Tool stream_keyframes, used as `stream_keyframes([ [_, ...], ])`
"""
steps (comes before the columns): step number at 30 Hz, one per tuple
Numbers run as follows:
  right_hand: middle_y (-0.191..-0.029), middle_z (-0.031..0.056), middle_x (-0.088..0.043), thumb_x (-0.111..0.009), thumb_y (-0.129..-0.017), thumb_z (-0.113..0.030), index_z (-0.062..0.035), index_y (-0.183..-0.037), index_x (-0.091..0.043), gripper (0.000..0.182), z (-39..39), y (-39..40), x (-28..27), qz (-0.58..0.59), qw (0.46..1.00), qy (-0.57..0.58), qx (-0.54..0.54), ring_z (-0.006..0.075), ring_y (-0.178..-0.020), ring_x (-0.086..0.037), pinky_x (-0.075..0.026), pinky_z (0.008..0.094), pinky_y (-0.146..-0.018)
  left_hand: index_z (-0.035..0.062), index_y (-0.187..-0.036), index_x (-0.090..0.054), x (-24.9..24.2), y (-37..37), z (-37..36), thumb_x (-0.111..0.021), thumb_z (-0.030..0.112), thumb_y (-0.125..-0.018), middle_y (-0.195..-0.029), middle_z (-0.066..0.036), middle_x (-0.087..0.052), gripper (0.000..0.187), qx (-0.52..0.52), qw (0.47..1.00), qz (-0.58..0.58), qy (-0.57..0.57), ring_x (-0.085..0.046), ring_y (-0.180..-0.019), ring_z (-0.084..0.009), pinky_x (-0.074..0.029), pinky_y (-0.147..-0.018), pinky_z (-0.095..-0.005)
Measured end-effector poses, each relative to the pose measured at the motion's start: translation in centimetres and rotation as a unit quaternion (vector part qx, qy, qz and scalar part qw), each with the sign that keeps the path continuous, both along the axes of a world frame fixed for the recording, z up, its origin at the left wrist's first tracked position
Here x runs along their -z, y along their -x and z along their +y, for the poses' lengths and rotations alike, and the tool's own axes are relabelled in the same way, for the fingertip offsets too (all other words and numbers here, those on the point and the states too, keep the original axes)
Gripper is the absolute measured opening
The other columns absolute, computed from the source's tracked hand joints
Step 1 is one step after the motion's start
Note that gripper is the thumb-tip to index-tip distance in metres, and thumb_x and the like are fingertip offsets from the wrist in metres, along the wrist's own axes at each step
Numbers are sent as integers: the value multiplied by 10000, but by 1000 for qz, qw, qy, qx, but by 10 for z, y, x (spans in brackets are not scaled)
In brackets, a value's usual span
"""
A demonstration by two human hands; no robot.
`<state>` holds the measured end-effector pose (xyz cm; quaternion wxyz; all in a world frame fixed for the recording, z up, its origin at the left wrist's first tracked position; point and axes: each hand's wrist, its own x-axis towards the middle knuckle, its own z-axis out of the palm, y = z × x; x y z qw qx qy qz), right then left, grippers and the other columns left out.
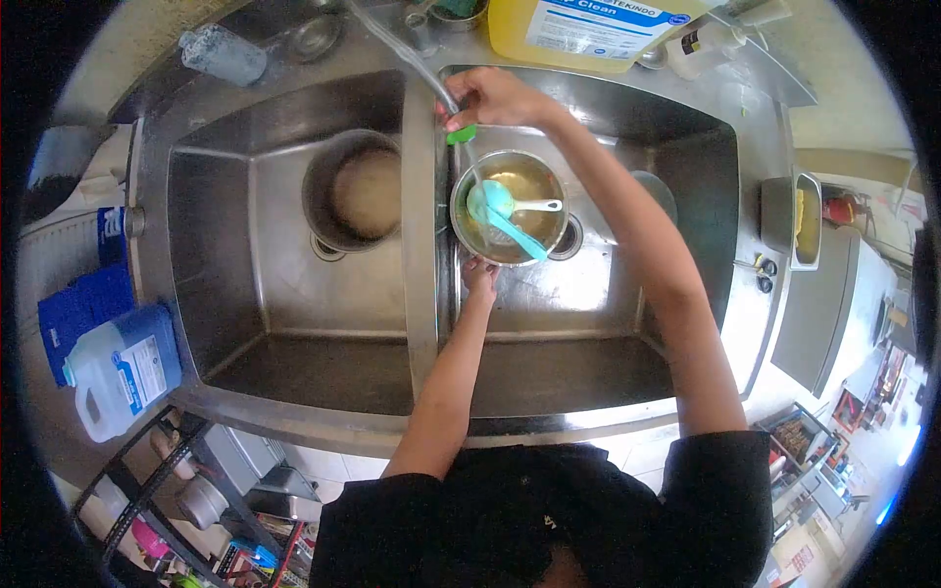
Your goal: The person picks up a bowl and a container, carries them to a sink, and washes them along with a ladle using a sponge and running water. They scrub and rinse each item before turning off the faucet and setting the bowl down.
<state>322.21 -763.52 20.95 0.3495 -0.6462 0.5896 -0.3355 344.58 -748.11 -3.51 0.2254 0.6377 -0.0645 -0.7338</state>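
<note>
A round metal bowl (560, 186) is in the right sink basin (588, 294), with water in it. Inside lie a turquoise ladle-like utensil (490, 201) with a pale handle (539, 206) and another turquoise utensil (518, 238), whose kind I cannot make out. My left hand (478, 278) grips the bowl at its near edge, fingers partly hidden beneath it. Above the far side of the bowl, my right hand (490, 98) is closed round the end of the metal faucet (417, 64). From its green tip (461, 134) water runs down into the bowl.
A large pot (328, 191) stands in the left basin beyond the divider (420, 294). Yellow (549, 34) and blue (147, 363) jugs flank the sink. A metal container (779, 220) and scissors (765, 269) are at the right edge.
</note>
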Motion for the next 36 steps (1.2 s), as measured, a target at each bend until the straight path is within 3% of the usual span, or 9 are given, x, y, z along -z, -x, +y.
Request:
stream_keyframes([
  [8,-739,55,-598,-661,-609,-239,-119,-836,-566,274,-5,28,-16,169,985,-39,-22,211,-709,-572,-421,332,-626,17,-873,-392,-2,1,2,-479,37,-766,-888,-138,-442,140,63,998,-10,27,-481,-735,-224,-452,-609,-330],
  [11,-771,79,-590,-661,-599,-273,-165,-820,-577,261,-3,32,-3,243,966,-56,71,261,-755,-561,-432,376,-655,16,-920,-365,-3,16,10,-592,87,-690,-947,-161,-377,331,222,847,-397,276,-423,-830,-251,-382,-702,-358],
  [14,-744,85,-586,-659,-599,-261,-158,-808,-576,248,-3,10,6,171,985,7,22,270,-753,-560,-436,376,-651,12,-949,-336,-51,41,-2,-648,103,-621,-953,-166,-326,461,241,855,-310,338,-368,-873,-273,-315,-797,-381],
  [17,-708,85,-588,-659,-593,-247,-123,-792,-566,253,1,-3,8,194,972,-31,127,273,-706,-561,-425,374,-609,-20,-1176,-183,-11,68,-6,-649,213,-645,-1135,-188,-294,743,191,960,-160,130,-364,-1008,-270,-332,-843,-368],
  [20,-696,96,-582,-664,-578,-264,-114,-784,-563,274,1,-12,22,192,971,17,144,287,-708,-554,-423,382,-603,6,-1175,-160,17,78,-15,-601,228,-693,-1062,-159,-388,690,158,987,29,-12,-462,-891,-250,-413,-726,-379],
  [27,-706,115,-577,-662,-575,-288,-107,-774,-572,283,3,-1,13,157,983,14,90,306,-692,-546,-421,400,-619,70,-866,-424,-48,60,-33,-470,82,-754,-600,-24,-390,122,141,984,108,5,-413,-463,-129,-379,-424,-240],
  [30,-722,112,-578,-662,-574,-314,-110,-778,-579,299,2,-14,3,190,975,-42,105,310,-694,-547,-423,400,-616,60,-789,-465,-52,47,-63,-492,217,-785,-570,-4,-435,159,100,887,413,-182,-433,-484,-71,-384,-427,-185],
  [33,-755,124,-577,-659,-584,-309,-95,-794,-575,312,9,-11,2,187,966,-61,166,314,-735,-550,-437,398,-625,-14,-783,-464,-74,56,-86,-451,139,-779,-640,-58,-490,153,-9,822,458,-337,-469,-509,-107,-442,-508,-202],
  [36,-790,136,-573,-652,-597,-288,-84,-844,-563,332,10,-19,4,123,980,-74,141,314,-762,-552,-447,396,-635,-53,-794,-456,-102,69,-100,-432,94,-758,-663,-87,-488,153,-61,852,412,-318,-497,-547,-140,-449,-545,-223],
])
